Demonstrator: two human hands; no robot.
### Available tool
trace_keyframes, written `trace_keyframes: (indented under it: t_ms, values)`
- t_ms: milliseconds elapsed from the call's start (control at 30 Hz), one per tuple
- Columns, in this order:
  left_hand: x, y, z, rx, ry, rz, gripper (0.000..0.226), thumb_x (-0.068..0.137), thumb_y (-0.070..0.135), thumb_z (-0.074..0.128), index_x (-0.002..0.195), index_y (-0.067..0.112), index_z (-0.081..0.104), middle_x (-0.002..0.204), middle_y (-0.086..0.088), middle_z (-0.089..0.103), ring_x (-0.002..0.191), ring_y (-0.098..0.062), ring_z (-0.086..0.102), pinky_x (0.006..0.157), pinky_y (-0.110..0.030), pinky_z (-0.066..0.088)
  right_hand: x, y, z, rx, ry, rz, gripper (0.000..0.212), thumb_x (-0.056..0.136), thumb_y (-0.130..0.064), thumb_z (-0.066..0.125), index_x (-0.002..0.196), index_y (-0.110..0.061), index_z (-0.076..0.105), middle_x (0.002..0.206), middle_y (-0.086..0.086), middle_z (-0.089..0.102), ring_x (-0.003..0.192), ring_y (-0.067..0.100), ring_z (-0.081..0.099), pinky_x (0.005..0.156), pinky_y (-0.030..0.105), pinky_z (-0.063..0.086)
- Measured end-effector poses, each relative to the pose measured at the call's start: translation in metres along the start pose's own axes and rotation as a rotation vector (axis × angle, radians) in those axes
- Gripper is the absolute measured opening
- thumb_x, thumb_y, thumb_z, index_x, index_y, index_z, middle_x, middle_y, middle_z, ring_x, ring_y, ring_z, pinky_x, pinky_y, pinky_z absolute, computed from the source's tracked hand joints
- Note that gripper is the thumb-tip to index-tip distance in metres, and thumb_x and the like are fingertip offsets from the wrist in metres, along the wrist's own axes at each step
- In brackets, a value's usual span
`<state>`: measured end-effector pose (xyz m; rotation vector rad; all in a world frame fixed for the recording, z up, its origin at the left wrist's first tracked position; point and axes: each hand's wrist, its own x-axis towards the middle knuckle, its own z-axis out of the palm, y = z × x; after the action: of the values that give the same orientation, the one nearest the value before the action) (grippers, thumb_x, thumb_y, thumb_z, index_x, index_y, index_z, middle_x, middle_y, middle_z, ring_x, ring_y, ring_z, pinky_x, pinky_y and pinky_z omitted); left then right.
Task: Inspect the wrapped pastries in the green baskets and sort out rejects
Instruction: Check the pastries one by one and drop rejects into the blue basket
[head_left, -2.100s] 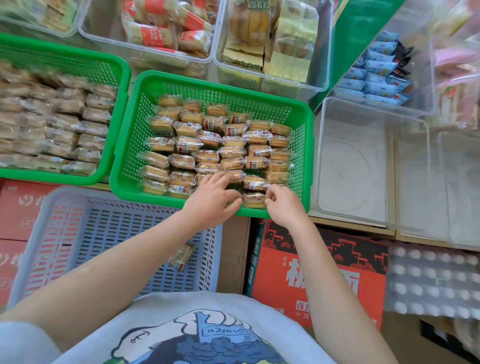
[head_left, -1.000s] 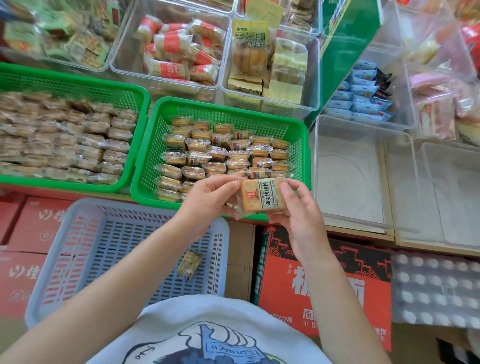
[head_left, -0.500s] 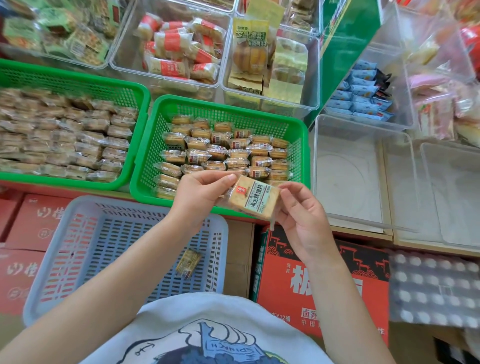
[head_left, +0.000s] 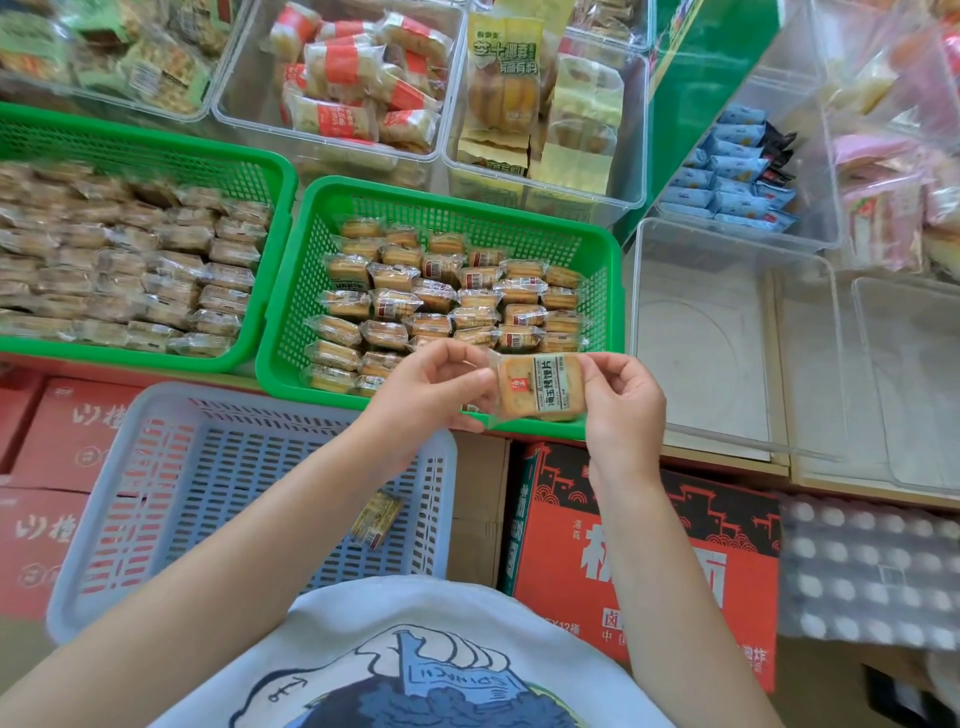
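Observation:
One wrapped pastry (head_left: 540, 387) is held flat, label up, over the front edge of the right green basket (head_left: 457, 200). My left hand (head_left: 431, 389) pinches its left wrapper end and my right hand (head_left: 623, 397) pinches the right end. Rows of wrapped pastries (head_left: 447, 301) fill that basket. The left green basket (head_left: 156, 150) is packed with more wrapped pastries (head_left: 119, 260). Below them, a pale blue basket (head_left: 156, 483) contains a single wrapped pastry (head_left: 376, 517).
Clear bins with other packaged snacks (head_left: 353, 88) line the back. Clear tubs (head_left: 727, 338) with nothing in them stand to the right of the green basket. Red cartons (head_left: 644, 545) and a shrink-wrapped pack of bottles (head_left: 867, 571) sit below the shelf edge.
Both hands lifted one pastry out of the right green basket's front row, then turned it from tilted to level, label up. The camera view rose slightly.

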<state>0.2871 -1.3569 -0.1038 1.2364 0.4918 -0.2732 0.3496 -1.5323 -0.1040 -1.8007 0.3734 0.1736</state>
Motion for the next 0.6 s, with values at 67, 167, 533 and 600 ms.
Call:
trace_keyframes:
  t_ms: [67, 167, 533, 600]
  values:
    - [0.001, -0.001, 0.001, 0.045, -0.048, -0.042, 0.019, 0.090, 0.012, 0.072, 0.105, 0.013, 0.062, 0.092, -0.005, 0.072, 0.084, -0.018, 0.071, 0.065, -0.031, 0.059, 0.001, -0.003, 0.000, 0.049, -0.004, 0.018, 0.005, 0.098, -0.018, 0.062, 0.094, -0.017, 0.065, 0.090, -0.002, 0.073, 0.083, 0.009, 0.072, 0.064, 0.021, 0.057]
    - [0.003, -0.002, 0.001, 0.073, -0.064, -0.067, 0.008, 0.090, 0.010, 0.071, 0.096, 0.009, 0.065, 0.089, -0.006, 0.073, 0.080, -0.021, 0.071, 0.067, -0.031, 0.060, 0.003, -0.006, -0.001, 0.117, -0.029, 0.033, 0.006, 0.101, -0.017, 0.057, 0.097, -0.016, 0.062, 0.090, -0.003, 0.071, 0.079, 0.005, 0.071, 0.063, 0.020, 0.056]
    - [0.006, -0.004, 0.013, 0.302, 0.051, 0.096, 0.014, 0.105, 0.008, 0.047, 0.095, 0.015, 0.052, 0.065, 0.001, 0.062, 0.053, -0.017, 0.058, 0.051, -0.028, 0.048, 0.002, 0.009, 0.002, -0.251, 0.064, -0.119, 0.016, 0.106, -0.027, 0.039, 0.095, -0.036, 0.048, 0.102, -0.003, 0.065, 0.093, 0.018, 0.068, 0.075, 0.047, 0.059]
    - [0.005, -0.003, 0.014, 0.238, 0.038, 0.100, 0.011, 0.103, 0.006, 0.050, 0.096, 0.013, 0.053, 0.064, 0.001, 0.062, 0.052, -0.015, 0.054, 0.052, -0.025, 0.046, 0.004, 0.009, -0.001, -0.240, 0.079, -0.117, 0.015, 0.106, -0.026, 0.041, 0.095, -0.032, 0.050, 0.097, -0.003, 0.066, 0.088, 0.018, 0.069, 0.068, 0.040, 0.059]
